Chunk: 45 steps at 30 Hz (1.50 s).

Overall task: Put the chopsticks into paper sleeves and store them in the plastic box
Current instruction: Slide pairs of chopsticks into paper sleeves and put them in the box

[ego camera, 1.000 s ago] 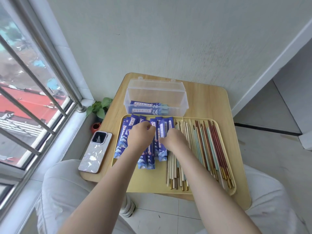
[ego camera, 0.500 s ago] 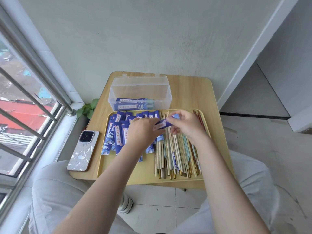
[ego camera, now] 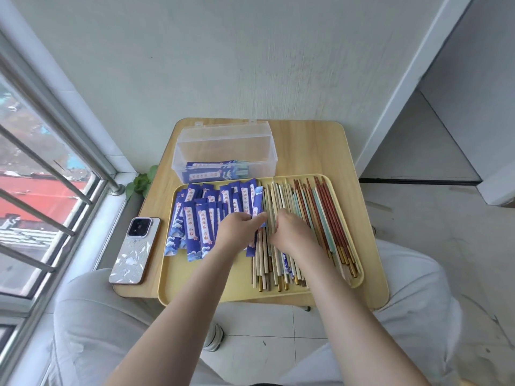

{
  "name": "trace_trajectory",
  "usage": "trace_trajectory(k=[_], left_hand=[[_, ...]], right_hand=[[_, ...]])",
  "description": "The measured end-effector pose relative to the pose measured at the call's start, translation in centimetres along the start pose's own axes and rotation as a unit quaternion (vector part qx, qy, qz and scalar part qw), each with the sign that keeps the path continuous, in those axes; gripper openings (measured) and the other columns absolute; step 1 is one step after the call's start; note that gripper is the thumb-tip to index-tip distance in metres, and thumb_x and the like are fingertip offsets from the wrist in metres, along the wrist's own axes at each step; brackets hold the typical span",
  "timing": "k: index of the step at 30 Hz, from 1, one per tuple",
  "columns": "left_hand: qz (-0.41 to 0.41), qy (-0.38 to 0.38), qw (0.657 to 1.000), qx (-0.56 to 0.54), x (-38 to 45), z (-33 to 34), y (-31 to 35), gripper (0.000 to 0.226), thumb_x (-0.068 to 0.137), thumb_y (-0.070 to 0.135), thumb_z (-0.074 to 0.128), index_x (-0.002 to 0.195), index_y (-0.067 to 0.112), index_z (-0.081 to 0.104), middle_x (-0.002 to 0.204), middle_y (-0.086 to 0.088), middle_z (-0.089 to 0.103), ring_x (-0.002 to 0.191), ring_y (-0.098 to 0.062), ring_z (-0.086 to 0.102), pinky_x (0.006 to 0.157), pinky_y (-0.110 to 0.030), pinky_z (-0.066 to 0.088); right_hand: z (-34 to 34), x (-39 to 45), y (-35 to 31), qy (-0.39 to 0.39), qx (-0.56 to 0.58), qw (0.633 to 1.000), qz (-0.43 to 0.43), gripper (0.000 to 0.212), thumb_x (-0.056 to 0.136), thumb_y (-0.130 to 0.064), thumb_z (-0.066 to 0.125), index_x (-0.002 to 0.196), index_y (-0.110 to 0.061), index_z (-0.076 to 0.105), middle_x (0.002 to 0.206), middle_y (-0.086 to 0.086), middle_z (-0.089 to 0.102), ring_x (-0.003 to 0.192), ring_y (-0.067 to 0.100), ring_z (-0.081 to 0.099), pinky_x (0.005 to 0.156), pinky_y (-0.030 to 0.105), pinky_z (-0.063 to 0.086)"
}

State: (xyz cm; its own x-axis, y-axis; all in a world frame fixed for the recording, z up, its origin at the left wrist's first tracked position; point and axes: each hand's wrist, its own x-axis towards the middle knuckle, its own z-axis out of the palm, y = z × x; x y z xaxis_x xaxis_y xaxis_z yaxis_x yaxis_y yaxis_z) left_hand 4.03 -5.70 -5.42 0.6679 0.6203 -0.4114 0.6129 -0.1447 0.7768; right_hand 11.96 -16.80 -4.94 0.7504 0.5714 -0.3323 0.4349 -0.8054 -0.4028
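Both hands have dropped back onto the yellow tray (ego camera: 167,291): left hand (ego camera: 237,232) pinches a blue paper sleeve (ego camera: 257,207) by its lower end, right hand (ego camera: 289,232) curls into the loose chopsticks (ego camera: 281,201), fingers hidden, so I can't tell its grip. Clear plastic box (ego camera: 225,140) sits behind on the wooden surface (ego camera: 306,146), sleeved pairs (ego camera: 216,169) inside; a phone (ego camera: 135,250) lies left

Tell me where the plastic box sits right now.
The plastic box sits at the table's far edge, just beyond the tray, behind the sleeve pile.
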Motion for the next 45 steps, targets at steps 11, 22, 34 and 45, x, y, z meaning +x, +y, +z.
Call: trace_trajectory(k=[11,22,34,45], left_hand=[[0.007,-0.002,1.000,0.027,0.9,0.5,-0.6,0.066,0.089,0.065,0.058,0.095,0.000,0.071,0.086,-0.020,0.073,0.064,-0.021,0.059,0.065,-0.034,0.046],[0.006,-0.010,1.000,0.014,1.0,0.5,-0.7,0.063,0.088,0.063,0.059,0.096,0.002,0.072,0.091,-0.021,0.073,0.077,-0.036,0.071,0.083,-0.052,0.059],[-0.008,-0.022,0.999,-0.038,0.5,0.5,-0.1,0.079,0.070,0.071,0.058,0.096,-0.002,0.071,0.091,-0.025,0.071,0.088,-0.044,0.070,0.085,-0.057,0.058],[-0.007,-0.028,0.999,-0.042,0.4,0.2,-0.1,0.073,0.078,0.069,0.061,0.099,0.000,0.071,0.094,-0.024,0.072,0.090,-0.042,0.071,0.085,-0.056,0.058]], right_hand=[[-0.5,0.0,-0.4,-0.016,0.004,1.000,-0.001,0.052,0.091,-0.015,0.067,0.134,-0.001,0.042,0.106,0.011,0.062,0.089,0.026,0.066,0.061,0.031,0.045],[-1.3,0.5,1.1,-0.004,0.041,0.999,0.029,0.039,0.094,-0.015,0.062,0.129,-0.009,0.049,0.101,0.004,0.061,0.075,0.015,0.057,0.051,0.024,0.037],[-0.8,1.3,0.3,-0.003,0.056,0.992,0.112,0.028,0.096,-0.030,0.066,0.111,-0.007,0.061,0.103,0.008,0.067,0.084,0.024,0.064,0.059,0.027,0.044],[-0.5,1.9,1.3,-0.007,0.150,0.979,0.135,0.028,0.091,-0.031,0.072,0.105,-0.008,0.063,0.091,0.006,0.067,0.078,0.023,0.067,0.066,0.029,0.052]])
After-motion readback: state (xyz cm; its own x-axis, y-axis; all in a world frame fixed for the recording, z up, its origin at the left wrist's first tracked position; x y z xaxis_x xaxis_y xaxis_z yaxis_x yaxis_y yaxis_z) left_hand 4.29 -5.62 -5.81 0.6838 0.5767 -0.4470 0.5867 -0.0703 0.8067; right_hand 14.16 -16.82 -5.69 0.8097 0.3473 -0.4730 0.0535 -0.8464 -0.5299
